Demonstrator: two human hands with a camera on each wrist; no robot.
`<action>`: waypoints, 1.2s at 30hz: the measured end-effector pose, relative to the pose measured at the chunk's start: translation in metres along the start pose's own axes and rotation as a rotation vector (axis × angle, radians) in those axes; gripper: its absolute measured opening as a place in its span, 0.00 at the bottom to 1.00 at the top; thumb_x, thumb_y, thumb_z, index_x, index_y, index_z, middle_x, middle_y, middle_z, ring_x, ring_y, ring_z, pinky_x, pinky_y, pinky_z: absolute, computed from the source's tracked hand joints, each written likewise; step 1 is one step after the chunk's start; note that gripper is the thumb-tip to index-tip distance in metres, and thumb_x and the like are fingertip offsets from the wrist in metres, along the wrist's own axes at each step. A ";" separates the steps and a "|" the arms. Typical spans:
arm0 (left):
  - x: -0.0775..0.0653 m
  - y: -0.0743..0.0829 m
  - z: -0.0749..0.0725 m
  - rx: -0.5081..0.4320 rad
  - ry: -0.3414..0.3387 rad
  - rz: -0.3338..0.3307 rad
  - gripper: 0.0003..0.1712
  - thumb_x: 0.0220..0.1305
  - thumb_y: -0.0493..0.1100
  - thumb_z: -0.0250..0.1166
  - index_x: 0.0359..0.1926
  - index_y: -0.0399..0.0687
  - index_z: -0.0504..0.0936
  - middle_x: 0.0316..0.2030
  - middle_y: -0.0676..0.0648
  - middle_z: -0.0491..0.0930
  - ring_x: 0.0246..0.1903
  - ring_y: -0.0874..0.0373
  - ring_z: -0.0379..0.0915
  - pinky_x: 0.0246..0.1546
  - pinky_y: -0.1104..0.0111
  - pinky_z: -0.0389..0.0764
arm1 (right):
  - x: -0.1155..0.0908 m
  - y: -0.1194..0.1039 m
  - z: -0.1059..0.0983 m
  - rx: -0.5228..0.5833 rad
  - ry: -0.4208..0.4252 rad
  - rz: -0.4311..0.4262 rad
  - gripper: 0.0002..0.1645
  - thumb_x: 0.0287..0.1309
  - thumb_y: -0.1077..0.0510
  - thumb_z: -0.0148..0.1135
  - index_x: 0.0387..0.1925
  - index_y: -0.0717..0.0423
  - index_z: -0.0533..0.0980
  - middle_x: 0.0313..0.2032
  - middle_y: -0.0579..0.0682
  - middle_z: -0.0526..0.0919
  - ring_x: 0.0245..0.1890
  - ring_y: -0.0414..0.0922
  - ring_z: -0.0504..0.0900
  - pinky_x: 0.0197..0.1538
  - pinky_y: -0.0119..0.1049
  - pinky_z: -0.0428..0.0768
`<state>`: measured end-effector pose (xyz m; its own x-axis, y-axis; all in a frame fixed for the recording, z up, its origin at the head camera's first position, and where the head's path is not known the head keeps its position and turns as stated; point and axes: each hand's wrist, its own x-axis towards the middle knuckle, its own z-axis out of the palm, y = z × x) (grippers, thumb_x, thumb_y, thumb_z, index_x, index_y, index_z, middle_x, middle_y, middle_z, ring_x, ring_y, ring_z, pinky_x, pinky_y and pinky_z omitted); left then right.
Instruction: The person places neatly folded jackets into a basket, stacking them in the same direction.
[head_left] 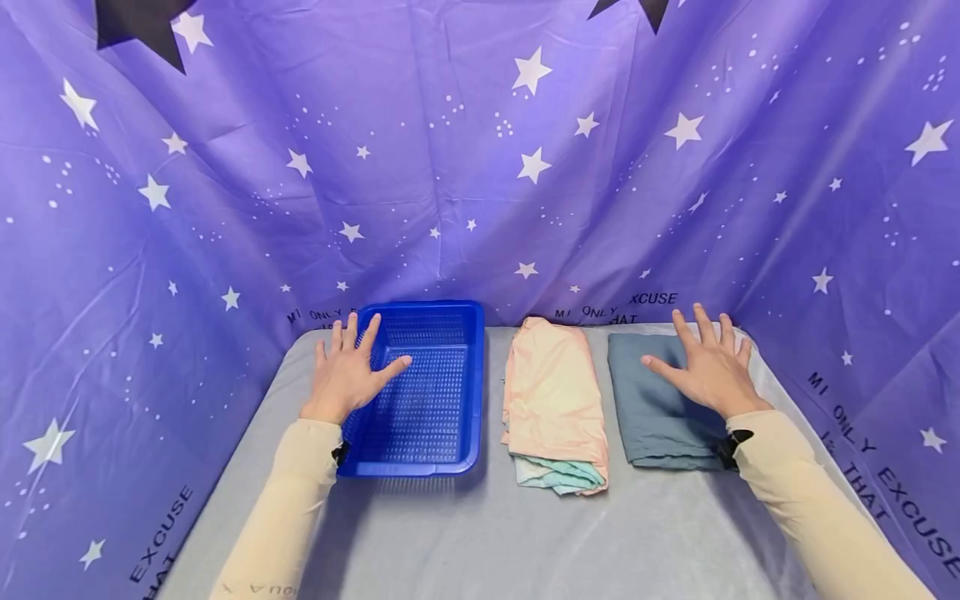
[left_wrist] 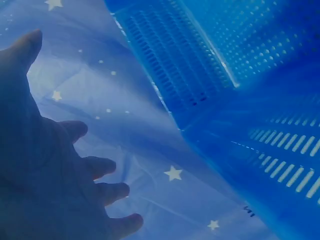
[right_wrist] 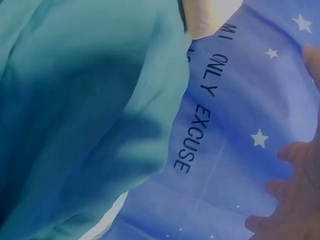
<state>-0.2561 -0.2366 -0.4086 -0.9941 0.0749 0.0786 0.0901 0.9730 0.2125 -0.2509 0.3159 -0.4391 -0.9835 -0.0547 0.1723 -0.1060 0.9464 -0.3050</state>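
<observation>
My left hand (head_left: 345,375) is spread with straight fingers over the left side of a blue plastic basket (head_left: 474,392). In the left wrist view the same hand (left_wrist: 65,170) appears beside the basket's slotted wall (left_wrist: 175,55), holding nothing. My right hand (head_left: 712,367) is spread above a folded dark grey-blue cloth (head_left: 648,408), fingers apart and nothing in them. The right wrist view shows that cloth (right_wrist: 90,110) at left and part of the hand (right_wrist: 295,185) at right. Between the basket and this cloth lies a folded peach cloth (head_left: 555,392) with mint-green fabric (head_left: 566,475) showing at its near end.
A grey-covered table (head_left: 525,550) bears the basket and both cloths. Purple curtains (head_left: 450,167) with white stars hang behind it and along both sides, close to the table's edges. No contents show in the basket.
</observation>
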 end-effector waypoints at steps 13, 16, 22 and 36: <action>-0.033 0.066 0.006 -0.146 0.093 0.162 0.53 0.62 0.80 0.55 0.79 0.58 0.61 0.78 0.38 0.59 0.79 0.35 0.48 0.75 0.34 0.48 | -0.018 -0.030 0.009 0.044 0.058 -0.087 0.56 0.62 0.29 0.62 0.79 0.56 0.56 0.76 0.69 0.57 0.71 0.75 0.55 0.65 0.77 0.54; -0.043 0.089 0.015 -0.227 0.166 0.223 0.43 0.65 0.71 0.62 0.73 0.54 0.71 0.71 0.41 0.72 0.73 0.39 0.64 0.72 0.38 0.61 | -0.022 -0.040 0.015 0.065 0.072 -0.109 0.50 0.63 0.33 0.63 0.76 0.58 0.62 0.71 0.69 0.65 0.66 0.73 0.64 0.62 0.73 0.63; -0.053 0.138 0.042 -0.615 0.269 0.332 0.23 0.69 0.51 0.67 0.63 0.52 0.81 0.59 0.49 0.84 0.62 0.51 0.78 0.63 0.52 0.76 | -0.027 -0.053 0.032 0.189 0.010 -0.087 0.42 0.68 0.39 0.61 0.73 0.59 0.66 0.66 0.66 0.73 0.62 0.68 0.73 0.59 0.67 0.72; -0.051 0.208 0.104 -1.316 0.369 0.194 0.20 0.64 0.31 0.64 0.57 0.41 0.79 0.49 0.40 0.85 0.51 0.40 0.82 0.54 0.59 0.83 | -0.036 -0.069 0.069 0.570 -0.038 0.020 0.30 0.72 0.52 0.60 0.69 0.60 0.69 0.61 0.65 0.79 0.53 0.58 0.83 0.48 0.38 0.81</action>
<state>-0.1931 -0.0154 -0.4700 -0.9045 -0.0784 0.4192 0.4192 0.0167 0.9077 -0.2179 0.2306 -0.4891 -0.9897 -0.0597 0.1305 -0.1389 0.6267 -0.7668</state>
